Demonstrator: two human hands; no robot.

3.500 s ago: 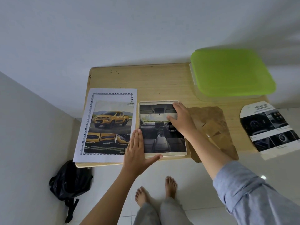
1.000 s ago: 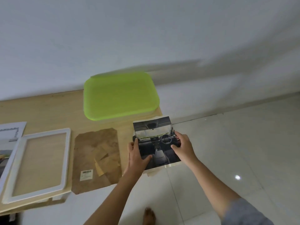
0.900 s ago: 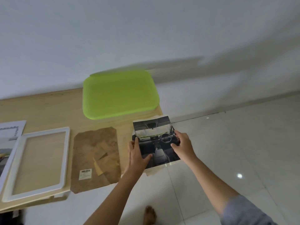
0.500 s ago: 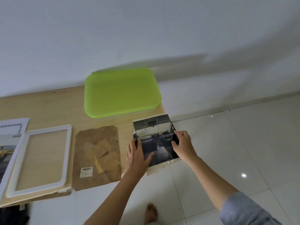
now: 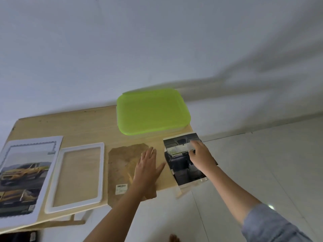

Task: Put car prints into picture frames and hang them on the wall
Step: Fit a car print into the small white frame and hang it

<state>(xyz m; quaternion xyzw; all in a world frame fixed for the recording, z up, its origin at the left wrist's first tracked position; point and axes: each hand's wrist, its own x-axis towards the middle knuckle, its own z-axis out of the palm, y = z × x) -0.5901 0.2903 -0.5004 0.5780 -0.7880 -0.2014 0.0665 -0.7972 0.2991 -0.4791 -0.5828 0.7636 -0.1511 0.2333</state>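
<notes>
Wooden table (image 5: 83, 126): in front of the green tray (image 5: 152, 110), the right hand (image 5: 201, 158), fingers (image 5: 194, 144) loose, touches a car print (image 5: 181, 170), likely light and floppy, best pinched at its overhanging edge.

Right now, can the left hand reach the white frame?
Probably yes. The left hand is open over the brown paper; the frame lies just beside that paper, with nothing on it or between.

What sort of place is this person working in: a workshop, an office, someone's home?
Probably a plain room in a home, though that is a guess. A light wooden table stands against a bare white wall on a glossy white tiled floor, and what looks like a bare foot shows at the bottom edge.
</notes>
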